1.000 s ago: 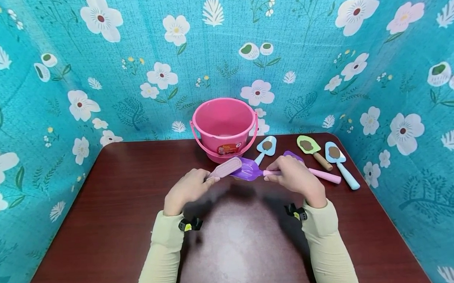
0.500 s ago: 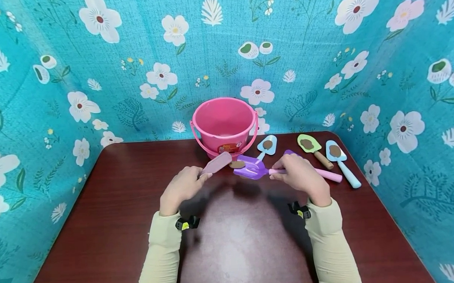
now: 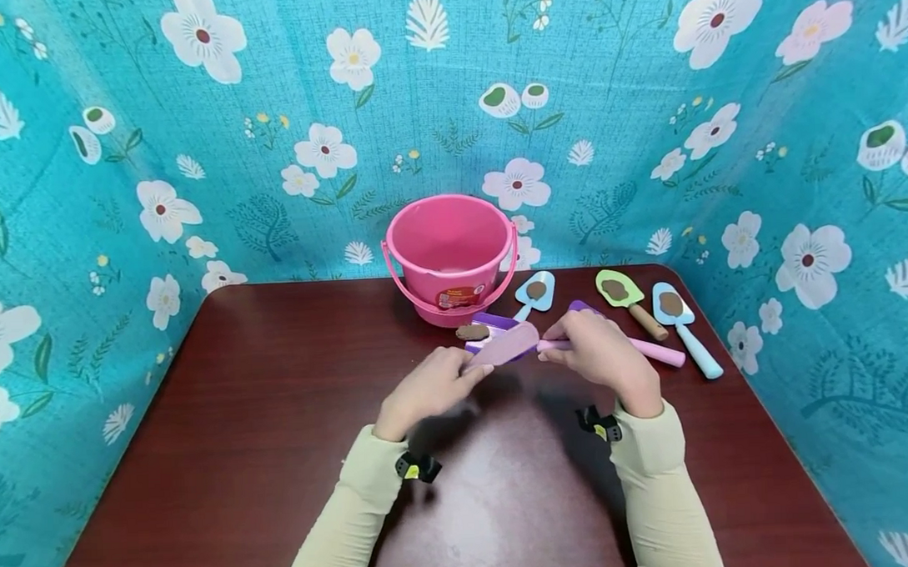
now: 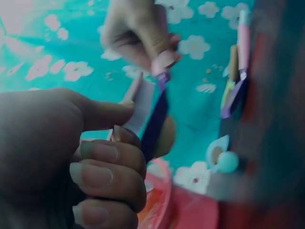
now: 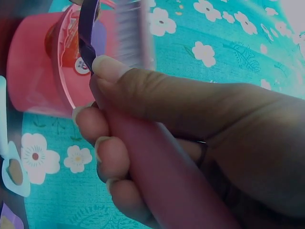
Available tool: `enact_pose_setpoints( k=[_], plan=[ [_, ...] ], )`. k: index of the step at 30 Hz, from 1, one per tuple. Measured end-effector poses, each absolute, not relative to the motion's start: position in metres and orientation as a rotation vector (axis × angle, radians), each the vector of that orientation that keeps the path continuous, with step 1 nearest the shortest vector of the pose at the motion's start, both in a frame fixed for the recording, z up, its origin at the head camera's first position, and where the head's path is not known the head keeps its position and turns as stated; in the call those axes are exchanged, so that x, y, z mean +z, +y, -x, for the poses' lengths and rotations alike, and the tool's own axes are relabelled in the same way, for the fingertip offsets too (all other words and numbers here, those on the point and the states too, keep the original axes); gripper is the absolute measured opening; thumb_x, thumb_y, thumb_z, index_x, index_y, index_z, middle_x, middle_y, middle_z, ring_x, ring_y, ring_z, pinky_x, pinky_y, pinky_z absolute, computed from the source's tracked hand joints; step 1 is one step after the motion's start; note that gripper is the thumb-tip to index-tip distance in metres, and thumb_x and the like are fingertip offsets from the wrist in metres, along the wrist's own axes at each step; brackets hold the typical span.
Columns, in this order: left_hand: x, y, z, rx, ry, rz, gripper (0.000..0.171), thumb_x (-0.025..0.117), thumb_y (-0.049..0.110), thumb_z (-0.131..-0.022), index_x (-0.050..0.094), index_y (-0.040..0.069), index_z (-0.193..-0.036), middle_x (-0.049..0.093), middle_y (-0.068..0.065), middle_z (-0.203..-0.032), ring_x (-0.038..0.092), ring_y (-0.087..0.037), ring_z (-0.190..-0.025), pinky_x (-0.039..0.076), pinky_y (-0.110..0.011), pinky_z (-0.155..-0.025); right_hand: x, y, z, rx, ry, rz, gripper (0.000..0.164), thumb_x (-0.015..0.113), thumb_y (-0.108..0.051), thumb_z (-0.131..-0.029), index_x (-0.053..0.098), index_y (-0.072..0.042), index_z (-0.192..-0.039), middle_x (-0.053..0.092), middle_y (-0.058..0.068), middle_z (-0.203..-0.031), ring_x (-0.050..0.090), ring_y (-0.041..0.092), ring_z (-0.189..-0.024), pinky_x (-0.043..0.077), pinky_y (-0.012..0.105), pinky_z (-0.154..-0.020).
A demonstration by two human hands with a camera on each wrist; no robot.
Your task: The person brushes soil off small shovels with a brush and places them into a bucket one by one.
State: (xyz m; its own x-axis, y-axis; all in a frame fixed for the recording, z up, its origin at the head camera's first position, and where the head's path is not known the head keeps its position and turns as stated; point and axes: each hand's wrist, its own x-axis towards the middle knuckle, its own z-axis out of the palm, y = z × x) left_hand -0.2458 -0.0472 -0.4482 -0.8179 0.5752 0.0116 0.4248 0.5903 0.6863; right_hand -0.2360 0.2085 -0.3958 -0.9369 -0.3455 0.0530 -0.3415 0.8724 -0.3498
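My left hand [image 3: 431,388] grips a pale pink brush [image 3: 507,345], its white bristles [image 5: 129,31] facing the shovel in the right wrist view. A toy shovel [image 3: 494,321] with a purple blade and pink handle [image 5: 147,157] is held in my right hand [image 3: 597,353], thumb along the handle. The brush overlaps much of the blade in the head view. A brown oval patch [image 3: 471,333] shows at the blade's left end. Both hands are above the table, just in front of the pink bucket [image 3: 452,233].
To the right lie a light blue shovel [image 3: 536,291], a green shovel [image 3: 619,288] with a wooden handle, another blue shovel [image 3: 671,304] and a pink-handled purple one [image 3: 655,351], partly behind my right hand. Several carry brown patches. Floral cloth [image 3: 271,198] surrounds the dark table [image 3: 262,390].
The brush first drew back left off the blade, uncovering the brown patch, then swung right across the blade toward the handle. My right hand shifted slightly right with the shovel.
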Motion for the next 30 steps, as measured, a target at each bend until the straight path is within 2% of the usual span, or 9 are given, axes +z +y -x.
enact_pose_setpoints(
  k=[3, 7, 15, 20, 27, 30],
  plan=[
    [-0.454, -0.042, 0.246, 0.999, 2.607, -0.775, 0.029, 0.054, 0.042, -0.092, 0.059, 0.016, -0.081, 0.052, 0.003, -0.056, 0.047, -0.01, -0.047, 0.041, -0.025, -0.045, -0.394, 0.209, 0.234, -0.547, 3.032, 0.53, 0.009, 0.075, -0.031, -0.078, 0.074, -0.024, -0.073, 0.057, -0.014, -0.054, 0.049, 0.01, -0.056, 0.041, 0.029, -0.051],
    [-0.456, -0.05, 0.25, 0.956, 2.669, -0.683, 0.029, 0.055, 0.041, -0.092, 0.062, 0.014, -0.085, 0.052, 0.002, -0.057, 0.047, -0.012, -0.048, 0.041, -0.026, -0.045, -0.393, 0.211, 0.233, -0.545, 3.028, 0.497, 0.012, 0.076, -0.029, -0.077, 0.076, -0.019, -0.082, 0.061, -0.014, -0.06, 0.054, 0.009, -0.057, 0.044, 0.03, -0.053],
    [-0.451, -0.068, 0.258, 0.914, 2.733, -0.633, 0.035, 0.055, 0.041, -0.092, 0.059, 0.012, -0.073, 0.042, 0.001, -0.054, 0.039, -0.01, -0.046, 0.033, -0.025, -0.043, -0.398, 0.221, 0.234, -0.616, 2.999, 0.496, 0.009, 0.075, -0.03, -0.078, 0.073, -0.023, -0.074, 0.057, -0.014, -0.054, 0.049, 0.009, -0.048, 0.039, 0.03, -0.046],
    [-0.447, -0.075, 0.26, 0.898, 2.803, -0.582, 0.036, 0.056, 0.043, -0.091, 0.056, 0.015, -0.067, 0.043, 0.0, -0.054, 0.041, -0.012, -0.048, 0.035, -0.026, -0.044, -0.397, 0.223, 0.235, -0.621, 3.002, 0.501, 0.012, 0.073, -0.032, -0.08, 0.073, -0.022, -0.073, 0.055, -0.012, -0.051, 0.047, 0.011, -0.045, 0.038, 0.03, -0.045],
    [-0.447, -0.09, 0.263, 0.931, 2.858, -0.479, 0.03, 0.056, 0.039, -0.091, 0.059, 0.016, -0.074, 0.048, -0.002, -0.054, 0.044, -0.014, -0.048, 0.039, -0.028, -0.045, -0.397, 0.227, 0.234, -0.615, 3.024, 0.497, 0.014, 0.072, -0.032, -0.081, 0.072, -0.022, -0.072, 0.056, -0.009, -0.055, 0.049, 0.011, -0.052, 0.039, 0.03, -0.049],
    [-0.444, -0.091, 0.264, 1.03, 2.82, -0.516, 0.031, 0.056, 0.038, -0.091, 0.057, 0.014, -0.072, 0.045, -0.002, -0.053, 0.041, -0.014, -0.046, 0.037, -0.027, -0.044, -0.397, 0.227, 0.234, -0.625, 3.022, 0.497, 0.014, 0.072, -0.032, -0.081, 0.072, -0.021, -0.072, 0.054, -0.009, -0.053, 0.048, 0.011, -0.051, 0.038, 0.031, -0.048]
  ],
)
